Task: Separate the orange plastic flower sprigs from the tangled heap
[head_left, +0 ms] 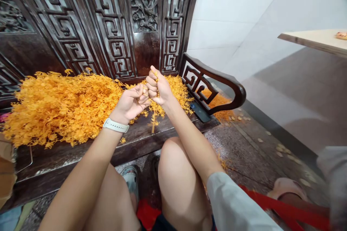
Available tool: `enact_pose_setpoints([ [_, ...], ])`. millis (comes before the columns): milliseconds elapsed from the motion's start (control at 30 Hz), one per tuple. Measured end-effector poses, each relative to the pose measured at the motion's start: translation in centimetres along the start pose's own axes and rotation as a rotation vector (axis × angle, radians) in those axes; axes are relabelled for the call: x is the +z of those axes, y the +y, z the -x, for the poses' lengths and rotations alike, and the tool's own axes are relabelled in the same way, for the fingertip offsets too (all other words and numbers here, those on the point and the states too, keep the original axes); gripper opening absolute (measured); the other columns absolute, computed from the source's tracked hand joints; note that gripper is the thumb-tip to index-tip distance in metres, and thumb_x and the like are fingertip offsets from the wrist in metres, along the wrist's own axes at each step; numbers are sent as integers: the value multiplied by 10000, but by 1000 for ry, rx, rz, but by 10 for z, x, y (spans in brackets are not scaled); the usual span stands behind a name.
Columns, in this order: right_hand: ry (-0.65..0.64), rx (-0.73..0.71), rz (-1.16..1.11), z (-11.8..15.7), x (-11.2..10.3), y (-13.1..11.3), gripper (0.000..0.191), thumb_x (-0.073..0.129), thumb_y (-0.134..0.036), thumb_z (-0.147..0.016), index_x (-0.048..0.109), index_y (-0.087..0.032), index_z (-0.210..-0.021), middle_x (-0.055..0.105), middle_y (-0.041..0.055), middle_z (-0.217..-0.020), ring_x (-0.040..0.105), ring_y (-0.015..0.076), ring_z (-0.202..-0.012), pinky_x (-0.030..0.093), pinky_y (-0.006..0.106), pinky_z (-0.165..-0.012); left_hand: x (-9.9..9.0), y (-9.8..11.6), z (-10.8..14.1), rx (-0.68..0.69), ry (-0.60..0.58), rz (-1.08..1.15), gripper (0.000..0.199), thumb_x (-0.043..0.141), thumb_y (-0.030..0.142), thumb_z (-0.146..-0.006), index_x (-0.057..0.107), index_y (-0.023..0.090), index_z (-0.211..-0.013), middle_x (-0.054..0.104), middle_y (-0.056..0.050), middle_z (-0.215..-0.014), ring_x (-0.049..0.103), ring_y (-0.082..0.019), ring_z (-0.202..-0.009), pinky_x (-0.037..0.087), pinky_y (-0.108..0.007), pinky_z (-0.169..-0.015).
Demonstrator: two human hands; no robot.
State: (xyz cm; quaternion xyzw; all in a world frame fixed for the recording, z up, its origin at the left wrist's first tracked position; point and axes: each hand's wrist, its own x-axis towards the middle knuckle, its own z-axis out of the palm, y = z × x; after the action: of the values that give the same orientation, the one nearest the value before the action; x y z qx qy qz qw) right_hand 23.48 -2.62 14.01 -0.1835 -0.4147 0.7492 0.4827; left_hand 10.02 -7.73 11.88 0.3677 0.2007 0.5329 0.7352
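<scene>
Orange artificial flower sprigs [67,108] lie heaped along the carved wooden bench [138,133]. Above it, the right hand [159,86] curls its fingers around a thin orange strand [155,74], whose lower end the left hand [131,103] seems to pinch between thumb and fingertips; too hard a tug could snap it.

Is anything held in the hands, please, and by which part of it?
The right hand is closed around a yellow flower piece; the left hand seems to pinch a yellow bit too. Which part is held cannot be told.
</scene>
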Motion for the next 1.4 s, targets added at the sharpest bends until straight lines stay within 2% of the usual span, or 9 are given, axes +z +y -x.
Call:
enact_pose_setpoints([
  [167,-211,45,266,11,-16,-10,536,635,-551,-1029,323,-236,-728,211,-130,-533,95,25,-412,76,159,-348,-12,14,13,-270,-113,-437,223,804,195,-730,613,126,-637,398,27,-554,290,-40,-476,249,-172,-466],
  [367,-361,90,389,28,-24,-18,527,640,-562,-1015,394,-217,-701,277,-121,-505,160,23,-396,146,148,-362,-27,18,17,-205,49,-648,266,802,328,-818,637,155,-702,447,19,-576,312,-50,-481,230,-183,-471],
  [567,-1151,361,657,32,-30,-41,354,794,-427,-929,697,-147,-735,620,29,-617,524,82,-537,445,215,-544,-42,18,9,-225,107,-767,301,739,402,-912,642,159,-763,516,-1,-653,368,-53,-508,250,-160,-468],
  [633,-947,290,563,7,-43,-45,396,839,-509,-863,684,-158,-767,595,22,-604,532,107,-546,477,234,-555,-47,16,7,-248,127,-764,302,724,405,-928,647,156,-777,504,6,-644,365,-49,-499,248,-150,-461],
  [700,-297,96,360,-30,-60,-43,509,705,-685,-902,644,-180,-922,569,9,-648,539,132,-576,498,240,-543,-51,14,7,-269,143,-734,285,724,383,-928,646,151,-784,502,11,-641,343,-37,-476,224,-143,-446],
  [800,503,100,148,-70,-87,-26,594,260,-659,-1079,488,-168,-1323,636,83,-907,655,194,-794,564,279,-618,-54,10,5,-270,169,-676,279,729,360,-927,624,148,-779,513,17,-642,296,-18,-439,177,-140,-421],
  [867,658,182,161,-71,-101,-4,497,179,-519,-1115,458,-180,-1349,644,89,-976,653,172,-818,548,240,-628,-53,7,4,-244,201,-641,269,730,356,-930,625,149,-793,513,24,-631,296,-18,-423,173,-141,-410],
  [1100,414,424,406,14,-112,69,178,487,-189,-1036,657,-154,-998,715,56,-875,579,112,-627,436,194,-548,-43,-6,-1,97,244,-373,252,812,342,-886,616,186,-861,680,-15,-828,682,-116,-740,569,-213,-697],
  [1400,-116,388,623,86,-102,47,645,468,-733,-1021,689,-143,-1153,601,-17,-673,312,82,-513,197,210,-472,-36,4,5,296,200,-186,298,780,414,-937,532,247,-931,721,4,-1015,715,-149,-1106,589,-339,-1009],
])
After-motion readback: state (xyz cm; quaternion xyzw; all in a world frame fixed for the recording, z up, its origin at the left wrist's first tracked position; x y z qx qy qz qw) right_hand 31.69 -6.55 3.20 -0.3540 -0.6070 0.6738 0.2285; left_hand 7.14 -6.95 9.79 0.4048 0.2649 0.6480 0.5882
